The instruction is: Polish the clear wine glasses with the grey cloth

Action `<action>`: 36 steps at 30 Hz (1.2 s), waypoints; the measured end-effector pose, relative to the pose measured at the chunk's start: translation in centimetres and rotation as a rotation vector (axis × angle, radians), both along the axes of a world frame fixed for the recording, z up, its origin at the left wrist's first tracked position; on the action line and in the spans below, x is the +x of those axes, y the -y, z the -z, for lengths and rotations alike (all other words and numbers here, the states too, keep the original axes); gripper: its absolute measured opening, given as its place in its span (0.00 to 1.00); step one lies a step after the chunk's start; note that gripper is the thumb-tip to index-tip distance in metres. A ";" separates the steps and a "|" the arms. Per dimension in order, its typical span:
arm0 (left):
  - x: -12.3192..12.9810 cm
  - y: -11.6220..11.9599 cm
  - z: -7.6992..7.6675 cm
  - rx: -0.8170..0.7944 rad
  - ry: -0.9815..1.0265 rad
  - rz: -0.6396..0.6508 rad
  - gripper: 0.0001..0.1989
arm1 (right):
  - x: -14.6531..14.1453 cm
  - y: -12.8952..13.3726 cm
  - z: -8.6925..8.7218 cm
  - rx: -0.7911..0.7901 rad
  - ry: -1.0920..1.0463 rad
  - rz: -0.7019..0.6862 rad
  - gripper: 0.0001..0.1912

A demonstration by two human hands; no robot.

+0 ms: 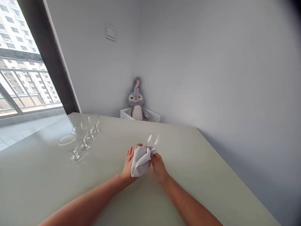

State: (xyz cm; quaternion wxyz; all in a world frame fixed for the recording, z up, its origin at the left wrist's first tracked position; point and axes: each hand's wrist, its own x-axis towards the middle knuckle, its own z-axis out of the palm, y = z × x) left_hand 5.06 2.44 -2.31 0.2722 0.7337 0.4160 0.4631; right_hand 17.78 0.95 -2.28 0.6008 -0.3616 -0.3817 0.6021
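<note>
A white cloth [141, 161] is bunched between my two hands above the table. My left hand [128, 163] is closed on the cloth from the left side, most of its fingers hidden by the fabric. My right hand [159, 165] pinches the cloth around the lower part of a clear stemmed glass [153, 140]. The glass's bowl points up and away from me, while its stem and foot are covered by cloth and fingers. To the left stands a row of similar clear glasses, the nearest glass [77, 155] being closest to my left forearm.
Several upright stemmed glasses run back along the left of the pale table [105, 157]. Past the far edge, a grey plush rabbit [137, 108] sits in a white perforated basket [154, 118]. A wall [211, 78] borders the right side; a window [23, 62] is at left.
</note>
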 end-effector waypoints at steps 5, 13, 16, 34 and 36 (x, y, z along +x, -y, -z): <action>-1.0 -1.1 -2.0 -0.524 0.468 0.320 0.23 | 2.2 -0.2 -0.2 -0.120 -0.111 -0.228 0.09; -1.4 -1.3 -2.8 -0.705 0.626 0.447 0.26 | 2.2 -0.1 0.0 -0.037 0.217 -0.409 0.15; -1.6 -1.8 -2.4 -0.644 0.650 0.326 0.25 | 3.0 -0.5 -0.2 0.112 0.540 -0.275 0.12; -1.4 -1.2 -3.4 -1.075 1.005 0.453 0.12 | 1.6 2.1 -2.6 0.714 1.170 -0.095 0.10; -1.3 -1.0 -3.6 -1.049 1.027 0.486 0.11 | 1.4 2.3 -2.8 0.546 0.910 -0.103 0.08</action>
